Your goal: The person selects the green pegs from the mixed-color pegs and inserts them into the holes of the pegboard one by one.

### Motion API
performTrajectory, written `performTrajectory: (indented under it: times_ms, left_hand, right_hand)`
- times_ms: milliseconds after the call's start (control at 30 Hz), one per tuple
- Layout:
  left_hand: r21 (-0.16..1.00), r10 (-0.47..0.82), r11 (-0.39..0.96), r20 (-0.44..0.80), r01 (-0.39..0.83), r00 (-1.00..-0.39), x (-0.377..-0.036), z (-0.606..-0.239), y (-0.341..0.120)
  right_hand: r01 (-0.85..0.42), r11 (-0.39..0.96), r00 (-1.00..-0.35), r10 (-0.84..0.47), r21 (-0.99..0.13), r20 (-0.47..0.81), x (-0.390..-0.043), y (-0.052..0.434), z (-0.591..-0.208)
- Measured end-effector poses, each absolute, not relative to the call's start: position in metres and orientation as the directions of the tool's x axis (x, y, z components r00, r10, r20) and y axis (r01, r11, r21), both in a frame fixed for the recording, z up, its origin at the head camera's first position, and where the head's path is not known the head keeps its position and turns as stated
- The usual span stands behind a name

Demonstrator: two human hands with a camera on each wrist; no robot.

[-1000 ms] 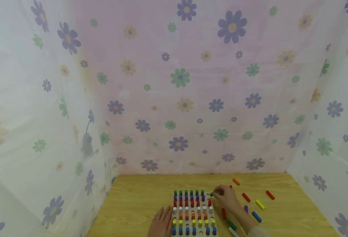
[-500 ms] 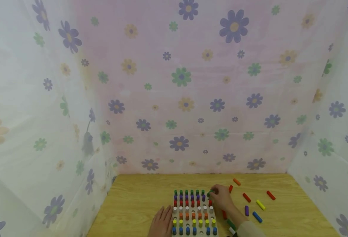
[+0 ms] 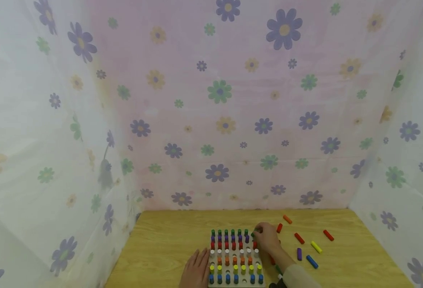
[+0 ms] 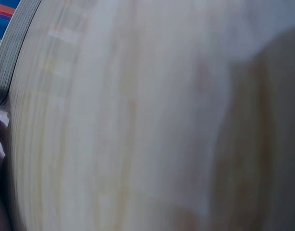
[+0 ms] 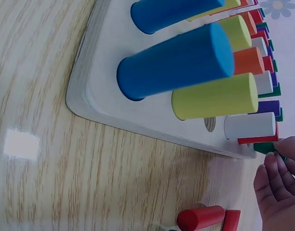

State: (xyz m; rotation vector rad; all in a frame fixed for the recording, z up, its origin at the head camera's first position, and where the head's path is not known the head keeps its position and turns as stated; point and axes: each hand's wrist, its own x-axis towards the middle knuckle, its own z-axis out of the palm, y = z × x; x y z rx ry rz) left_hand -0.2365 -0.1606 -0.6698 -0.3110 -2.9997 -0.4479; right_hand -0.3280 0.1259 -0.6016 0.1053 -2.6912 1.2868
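Observation:
A wooden pegboard (image 5: 102, 82) stands on the table with rows of coloured pegs upright in its holes. The right hand (image 3: 267, 237) pinches a green peg (image 5: 266, 148) between thumb and fingertips at the board's far right corner, by the end of the green row. Its lower end is mostly hidden by the fingers and neighbouring pegs. Along the board's left side the left hand (image 3: 195, 269) lies with straight fingers, fingertips right at the edge. The left wrist view holds mostly blurred tabletop, with the board's layered edge (image 4: 17, 45) at upper left.
Loose pegs lie right of the board: an orange peg (image 3: 287, 219), a yellow peg (image 3: 316, 247), a blue peg (image 3: 312, 261), a purple peg (image 3: 299, 254) and several red ones, among them a red peg (image 3: 328, 235). Behind the table hangs a flowered curtain (image 3: 233, 160).
The right hand has moved slightly left with the green peg, from beside the board to over its far right corner. The left hand has stayed against the board.

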Motion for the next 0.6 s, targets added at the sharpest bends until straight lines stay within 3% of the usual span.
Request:
performTrajectory:
  times_ms: [600]
  left_hand:
    - [0.258,0.179,0.946,0.093,0.197,-0.979,-0.2394,-0.6699,-0.1604]
  right_hand:
    - [-0.141,0.632,-0.985,-0.013,-0.762,0.172,-0.3315,0.1201,-0.6108]
